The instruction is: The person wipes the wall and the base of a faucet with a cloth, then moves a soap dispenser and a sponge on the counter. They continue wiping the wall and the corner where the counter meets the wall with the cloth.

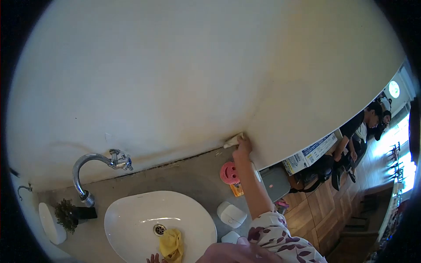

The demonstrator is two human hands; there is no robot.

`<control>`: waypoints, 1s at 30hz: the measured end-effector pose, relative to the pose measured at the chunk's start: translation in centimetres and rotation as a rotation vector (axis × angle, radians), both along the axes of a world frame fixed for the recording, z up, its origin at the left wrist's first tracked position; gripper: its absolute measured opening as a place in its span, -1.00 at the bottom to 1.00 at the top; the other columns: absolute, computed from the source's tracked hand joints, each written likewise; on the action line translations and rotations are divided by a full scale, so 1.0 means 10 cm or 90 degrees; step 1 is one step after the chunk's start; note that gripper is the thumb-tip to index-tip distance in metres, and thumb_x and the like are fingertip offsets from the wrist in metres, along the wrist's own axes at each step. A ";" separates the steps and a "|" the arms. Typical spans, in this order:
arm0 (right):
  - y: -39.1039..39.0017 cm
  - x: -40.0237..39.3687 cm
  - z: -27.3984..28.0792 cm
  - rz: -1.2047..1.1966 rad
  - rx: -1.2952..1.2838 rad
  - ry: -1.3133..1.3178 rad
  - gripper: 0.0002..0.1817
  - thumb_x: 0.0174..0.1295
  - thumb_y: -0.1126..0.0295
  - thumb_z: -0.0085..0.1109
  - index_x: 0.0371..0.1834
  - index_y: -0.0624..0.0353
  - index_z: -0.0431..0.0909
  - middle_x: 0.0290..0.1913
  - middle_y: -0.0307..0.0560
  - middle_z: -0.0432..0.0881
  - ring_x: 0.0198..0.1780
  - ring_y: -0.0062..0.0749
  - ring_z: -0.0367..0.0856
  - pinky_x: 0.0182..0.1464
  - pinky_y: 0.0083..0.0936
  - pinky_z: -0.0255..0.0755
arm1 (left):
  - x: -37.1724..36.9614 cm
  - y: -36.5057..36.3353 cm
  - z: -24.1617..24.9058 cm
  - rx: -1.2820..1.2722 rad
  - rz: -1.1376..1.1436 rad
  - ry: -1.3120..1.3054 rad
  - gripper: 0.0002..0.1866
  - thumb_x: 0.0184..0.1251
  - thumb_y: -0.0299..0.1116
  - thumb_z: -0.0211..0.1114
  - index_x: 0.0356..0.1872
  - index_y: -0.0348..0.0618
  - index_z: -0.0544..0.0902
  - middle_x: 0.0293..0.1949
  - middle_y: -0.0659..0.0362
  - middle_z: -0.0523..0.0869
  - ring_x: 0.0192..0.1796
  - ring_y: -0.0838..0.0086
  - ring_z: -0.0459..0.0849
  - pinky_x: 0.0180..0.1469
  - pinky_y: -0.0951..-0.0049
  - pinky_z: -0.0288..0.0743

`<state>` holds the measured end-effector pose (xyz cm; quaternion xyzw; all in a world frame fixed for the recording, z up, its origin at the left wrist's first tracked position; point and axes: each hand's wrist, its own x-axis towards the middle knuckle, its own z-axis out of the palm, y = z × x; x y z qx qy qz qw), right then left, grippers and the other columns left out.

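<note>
My right hand [244, 147] is closed on a pale folded cloth [233, 140] and presses it into the corner where the two walls meet the counter. Under that forearm lie a pink smiley-face sponge [229, 173] and a small orange packet [237, 190], partly hidden. At the bottom edge, my left hand [155, 258] shows only its fingertips, spread apart over the white basin [120, 219]. Close beside them, a crumpled yellow cloth [171, 244] lies in the basin near the drain [159, 229].
A curved chrome tap [83, 164] rises behind the basin. On the left are a small potted plant [66, 215] and a white oval object [51, 223]. A white rounded container [231, 215] stands right of the basin. Beyond the right wall, people [357, 127] sit near a printed box [313, 153].
</note>
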<state>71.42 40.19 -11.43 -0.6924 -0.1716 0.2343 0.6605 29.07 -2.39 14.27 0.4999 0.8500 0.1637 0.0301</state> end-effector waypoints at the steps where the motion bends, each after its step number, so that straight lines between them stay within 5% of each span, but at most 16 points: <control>1: -0.13 -0.10 0.20 0.039 -0.108 -0.064 -0.69 0.14 0.40 0.16 0.00 0.05 0.54 0.02 -0.07 0.53 0.04 -0.27 0.48 0.03 -0.38 0.39 | 0.02 0.01 0.01 -0.014 0.015 0.013 -0.48 0.42 0.10 -0.09 0.03 -0.10 0.58 0.10 0.07 0.58 0.27 0.11 0.38 0.30 0.01 0.13; 3: -0.48 -0.31 0.89 0.304 -0.585 -0.449 -0.58 0.11 0.43 0.16 0.10 0.04 0.51 0.15 -0.01 0.49 0.20 -0.20 0.42 0.19 -0.36 0.35 | 0.03 -0.03 -0.04 -0.029 0.029 0.026 -0.48 0.42 0.10 -0.08 0.04 -0.10 0.57 0.10 0.07 0.58 0.27 0.11 0.38 0.30 0.01 0.13; 4: -0.59 -0.41 1.21 0.417 -0.700 -0.555 -0.53 0.10 0.44 0.16 0.15 0.03 0.49 0.21 0.02 0.46 0.28 -0.16 0.39 0.27 -0.34 0.33 | 0.01 -0.07 -0.17 0.171 0.086 -0.260 -0.49 0.42 0.09 -0.07 0.05 -0.10 0.57 0.10 0.08 0.58 0.27 0.12 0.37 0.30 -0.01 0.12; 5: -0.47 -0.24 0.66 0.338 -0.677 -0.597 -0.60 0.11 0.46 0.14 0.08 0.05 0.50 0.07 -0.03 0.50 0.12 -0.21 0.44 0.12 -0.37 0.36 | -0.02 -0.09 -0.24 0.374 0.140 -0.546 -0.49 0.41 0.09 -0.06 0.06 -0.09 0.56 0.10 0.09 0.58 0.28 0.12 0.36 0.30 -0.03 0.11; 6: -0.34 -0.05 0.07 0.256 -0.649 -0.634 -0.67 0.12 0.49 0.13 0.00 0.08 0.52 -0.07 -0.08 0.53 -0.04 -0.26 0.49 -0.03 -0.39 0.39 | -0.06 -0.09 -0.25 0.377 0.139 -0.544 -0.49 0.41 0.09 -0.06 0.06 -0.09 0.56 0.10 0.09 0.58 0.28 0.12 0.36 0.30 -0.03 0.11; 8: -0.25 0.09 -0.44 0.180 -0.619 -0.668 -0.74 0.13 0.51 0.12 -0.08 0.11 0.53 -0.21 -0.13 0.57 -0.20 -0.30 0.53 -0.17 -0.41 0.43 | -0.12 -0.13 -0.24 0.041 -0.022 0.039 -0.52 0.41 0.06 -0.03 0.06 -0.10 0.56 0.09 0.10 0.59 0.28 0.12 0.36 0.29 -0.03 0.12; 11: -0.14 -0.11 -0.08 0.068 -0.552 -0.853 -0.69 0.11 0.46 0.17 -0.04 0.13 0.48 -0.13 -0.10 0.56 -0.16 -0.31 0.53 -0.11 -0.42 0.42 | -0.07 -0.07 -0.15 0.023 -0.006 0.025 -0.55 0.42 0.03 -0.02 0.03 -0.11 0.57 0.06 0.10 0.60 0.26 0.12 0.37 0.28 0.01 0.13; 13: 0.01 -0.44 0.22 -0.102 -0.089 -0.095 -0.65 0.05 0.48 0.23 -0.05 0.14 0.44 -0.15 -0.12 0.53 -0.18 -0.38 0.48 -0.13 -0.44 0.40 | -0.02 -0.01 -0.05 0.023 0.000 0.015 -0.56 0.43 0.02 -0.02 0.01 -0.10 0.59 0.05 0.10 0.61 0.25 0.11 0.39 0.28 0.03 0.14; 14: -0.01 -0.63 0.43 -0.099 -0.092 -0.097 -0.65 0.05 0.48 0.23 -0.05 0.14 0.44 -0.15 -0.12 0.53 -0.18 -0.38 0.48 -0.13 -0.44 0.40 | 0.00 -0.01 -0.03 0.024 0.004 0.003 -0.57 0.43 0.00 -0.02 -0.02 -0.10 0.60 0.04 0.09 0.62 0.23 0.11 0.41 0.27 0.05 0.15; 16: -0.11 -1.06 0.92 -0.085 0.026 0.200 -0.79 0.09 0.50 0.21 -0.18 0.23 0.54 -0.20 -0.08 0.58 -0.20 -0.33 0.51 -0.14 -0.43 0.40 | -0.01 -0.03 -0.09 0.031 0.001 -0.005 -0.58 0.43 0.00 -0.02 -0.03 -0.09 0.61 0.03 0.09 0.62 0.24 0.10 0.40 0.26 0.05 0.15; 19: -0.25 -1.66 1.24 0.059 -0.103 0.083 -0.77 -0.03 0.57 0.31 -0.30 0.22 0.50 -0.34 -0.15 0.53 -0.31 -0.41 0.45 -0.20 -0.44 0.39 | -0.11 -0.08 -0.18 0.071 -0.042 -0.006 -0.57 0.43 0.01 -0.02 -0.03 -0.08 0.62 0.03 0.09 0.62 0.24 0.08 0.39 0.24 0.04 0.17; 21: -0.23 -1.76 1.27 0.245 -0.136 0.165 -0.66 -0.02 0.63 0.25 -0.15 0.17 0.44 -0.25 -0.19 0.48 -0.28 -0.45 0.44 -0.18 -0.52 0.36 | -0.13 -0.14 -0.25 0.106 -0.072 -0.012 -0.57 0.42 0.02 -0.02 -0.02 -0.08 0.62 0.03 0.09 0.62 0.24 0.07 0.39 0.23 0.03 0.18; 24: -0.22 -1.59 1.24 0.112 -0.144 0.197 -0.75 0.03 0.57 0.24 -0.19 0.20 0.47 -0.23 -0.18 0.51 -0.29 -0.45 0.45 -0.17 -0.52 0.37 | -0.20 -0.14 -0.29 0.056 -0.049 0.064 -0.57 0.42 0.01 -0.02 -0.03 -0.09 0.62 0.03 0.09 0.63 0.24 0.05 0.38 0.23 0.02 0.18; 26: -0.10 -1.11 0.88 -0.057 0.008 0.334 -0.73 0.02 0.52 0.26 -0.18 0.20 0.48 -0.34 -0.11 0.54 -0.28 -0.35 0.47 -0.13 -0.44 0.40 | -0.16 -0.14 -0.29 0.048 -0.033 0.074 -0.57 0.42 0.00 -0.03 -0.03 -0.09 0.62 0.04 0.09 0.62 0.24 0.04 0.38 0.22 0.01 0.19; 30: -0.20 -0.63 1.21 -0.035 -0.123 0.061 -0.69 0.18 0.37 0.18 -0.05 0.27 0.50 -0.15 -0.07 0.58 -0.18 -0.32 0.55 -0.12 -0.41 0.44 | -0.16 -0.12 -0.31 0.050 -0.032 0.045 -0.57 0.42 -0.01 -0.04 -0.01 -0.09 0.62 0.06 0.08 0.61 0.25 0.04 0.37 0.23 0.02 0.16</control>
